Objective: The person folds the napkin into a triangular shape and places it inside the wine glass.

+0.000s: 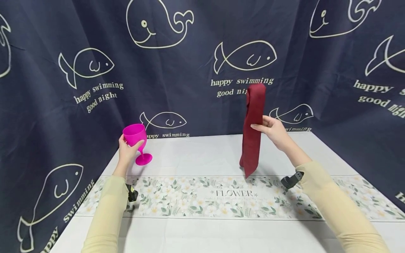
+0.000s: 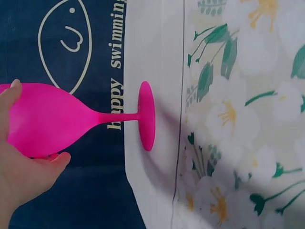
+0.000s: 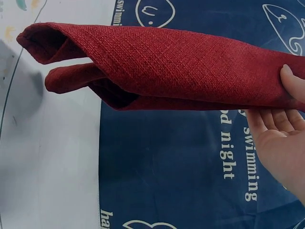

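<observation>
A bright pink plastic goblet (image 1: 134, 134) is gripped round its bowl by my left hand (image 1: 127, 151), at the left of the head view. In the left wrist view the goblet's stem and round foot (image 2: 147, 116) point toward the white table, fingers and thumb on either side of the bowl. My right hand (image 1: 274, 131) pinches a dark red folded necktie (image 1: 253, 140) near its middle. The necktie hangs upright, its pointed tip (image 1: 249, 172) lowest. Close up in the right wrist view, its woven cloth (image 3: 190, 67) shows open folds at the lower end, with the thumb pressed on one face.
A white table (image 1: 196, 154) lies below both hands, crossed by a floral runner band (image 1: 196, 200) with the word FLOWER. Dark blue curtains (image 1: 183, 84) printed with fish and whales stand behind and at the sides. Black wrist cameras (image 1: 292, 180) sit at both sleeves.
</observation>
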Demonstrator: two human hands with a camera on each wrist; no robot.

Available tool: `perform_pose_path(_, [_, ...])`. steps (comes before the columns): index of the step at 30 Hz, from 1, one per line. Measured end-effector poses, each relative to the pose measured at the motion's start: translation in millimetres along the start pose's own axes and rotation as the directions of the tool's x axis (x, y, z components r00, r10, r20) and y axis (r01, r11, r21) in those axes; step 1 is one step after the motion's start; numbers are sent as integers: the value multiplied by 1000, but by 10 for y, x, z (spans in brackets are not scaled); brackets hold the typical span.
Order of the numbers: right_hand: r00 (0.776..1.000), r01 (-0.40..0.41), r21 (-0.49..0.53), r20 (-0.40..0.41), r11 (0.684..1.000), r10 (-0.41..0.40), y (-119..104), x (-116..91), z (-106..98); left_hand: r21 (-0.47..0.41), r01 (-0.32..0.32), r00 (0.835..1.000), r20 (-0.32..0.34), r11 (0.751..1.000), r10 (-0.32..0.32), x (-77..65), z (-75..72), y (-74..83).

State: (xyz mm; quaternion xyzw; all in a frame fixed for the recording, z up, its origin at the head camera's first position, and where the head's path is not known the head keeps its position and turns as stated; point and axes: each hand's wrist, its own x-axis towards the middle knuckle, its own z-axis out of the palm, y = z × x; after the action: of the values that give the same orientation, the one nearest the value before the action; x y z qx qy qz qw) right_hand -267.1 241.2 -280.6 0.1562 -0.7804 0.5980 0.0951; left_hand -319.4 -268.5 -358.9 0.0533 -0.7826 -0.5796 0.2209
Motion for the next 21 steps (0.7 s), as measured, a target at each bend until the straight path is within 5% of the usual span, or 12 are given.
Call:
perform_pose_path(9, [999, -27, -13, -40, 1000, 26, 65, 7, -18, 51, 28, 999, -32, 998, -26, -21, 26, -47])
perform_pose_path(21, [999, -15, -20, -38, 1000, 14, 65, 14, -18, 107, 24, 998, 49, 994, -29, -55, 23, -33])
